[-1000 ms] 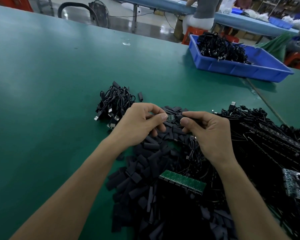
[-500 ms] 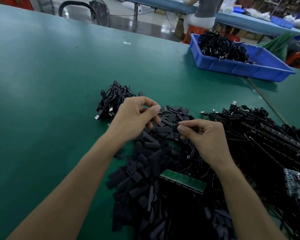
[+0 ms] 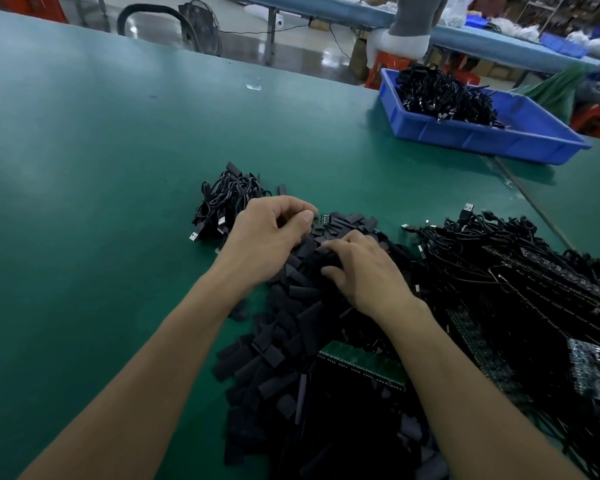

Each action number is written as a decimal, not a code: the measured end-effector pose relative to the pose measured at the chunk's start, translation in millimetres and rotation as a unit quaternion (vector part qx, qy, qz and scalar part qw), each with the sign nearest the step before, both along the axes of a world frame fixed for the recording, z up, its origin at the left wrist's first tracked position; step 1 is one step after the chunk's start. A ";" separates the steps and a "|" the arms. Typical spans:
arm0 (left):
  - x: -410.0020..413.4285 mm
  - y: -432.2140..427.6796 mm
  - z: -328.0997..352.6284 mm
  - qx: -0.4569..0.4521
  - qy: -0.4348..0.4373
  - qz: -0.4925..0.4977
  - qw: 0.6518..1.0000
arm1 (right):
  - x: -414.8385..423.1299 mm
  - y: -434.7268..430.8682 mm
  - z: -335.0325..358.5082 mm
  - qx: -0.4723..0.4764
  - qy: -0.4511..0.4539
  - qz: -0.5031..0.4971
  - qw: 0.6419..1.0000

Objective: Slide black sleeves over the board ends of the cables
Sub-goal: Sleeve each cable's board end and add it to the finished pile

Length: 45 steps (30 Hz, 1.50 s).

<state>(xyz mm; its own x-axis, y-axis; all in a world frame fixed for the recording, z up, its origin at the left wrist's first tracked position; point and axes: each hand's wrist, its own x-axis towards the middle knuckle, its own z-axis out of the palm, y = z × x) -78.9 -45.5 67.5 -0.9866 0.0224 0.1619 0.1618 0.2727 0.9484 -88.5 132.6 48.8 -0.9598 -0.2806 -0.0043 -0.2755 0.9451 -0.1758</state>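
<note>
Left hand [image 3: 271, 237] pinches the board end [image 3: 321, 218] between thumb and forefinger, just beyond the right hand [image 3: 364, 271]. Its fingers curl into the black sleeves [image 3: 291, 306] beneath; grip unconfirmed. Risk: a flattened sleeve snags the board edge, and the light pinch slips.

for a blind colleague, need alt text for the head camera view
A person's left hand pinches a small green circuit board while the right hand rests on a pile of black sleeves on a green table; black cables lie right, a blue bin beyond.
</note>
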 end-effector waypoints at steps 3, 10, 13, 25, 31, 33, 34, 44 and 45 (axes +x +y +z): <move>-0.6 -0.1 -0.2 -0.006 -0.008 -0.006 1.000 | 0.0 -1.3 -2.5 -0.022 0.024 -0.003 0.999; 1.5 -0.3 0.4 0.020 -0.012 -0.026 0.999 | 3.5 6.2 4.3 -0.268 0.018 -0.048 0.962; 2.4 0.4 1.3 0.014 -0.006 -0.025 1.000 | 9.0 12.6 11.6 -0.379 0.020 -0.056 0.923; 3.6 2.8 0.7 -0.011 0.003 -0.022 1.000 | 26.9 25.5 20.5 -0.454 0.065 -0.038 0.888; 3.9 3.2 1.0 -0.013 0.001 -0.019 1.000 | 29.5 25.1 21.7 -0.431 0.071 -0.047 0.898; 4.3 3.4 1.1 -0.011 0.002 -0.021 1.000 | 30.1 24.7 21.4 -0.424 0.096 -0.055 0.899; 4.6 3.7 1.2 -0.010 0.003 -0.022 1.000 | 30.6 24.6 21.4 -0.423 0.106 -0.058 0.898; 3.9 4.4 0.0 -0.006 0.000 -0.041 0.999 | 31.2 20.6 20.6 -0.407 0.151 -0.060 0.899; 3.8 4.5 -0.2 -0.005 0.000 -0.042 0.999 | 31.0 20.1 20.4 -0.406 0.155 -0.059 0.899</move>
